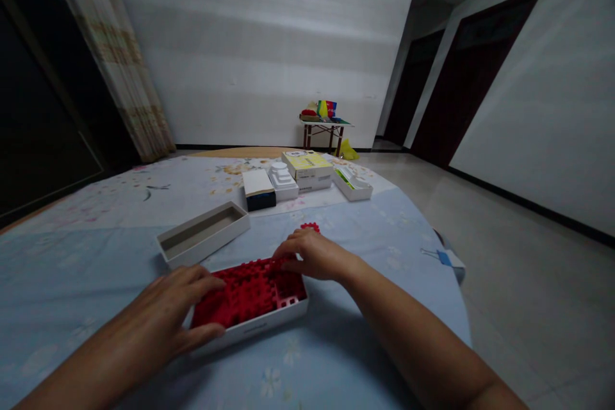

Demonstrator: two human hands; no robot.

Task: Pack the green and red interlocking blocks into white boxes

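A shallow white box (269,322) lies on the pale blue floral sheet (96,269) in front of me, filled with red interlocking plastic pieces (245,291). My left hand (168,314) rests on the box's near left corner, fingers spread over the red pieces and thumb along the white edge. My right hand (312,255) lies at the box's far right corner, fingers curled down onto the red pieces. One loose red piece (310,227) sits just beyond my right hand.
An empty white box lid (204,234) lies behind the box to the left. Farther back stand a white-and-black box (258,189), a white moulded insert (282,180), a yellow-topped box (307,168) and a small white tray (353,184). A low table (324,128) with colourful items stands by the wall.
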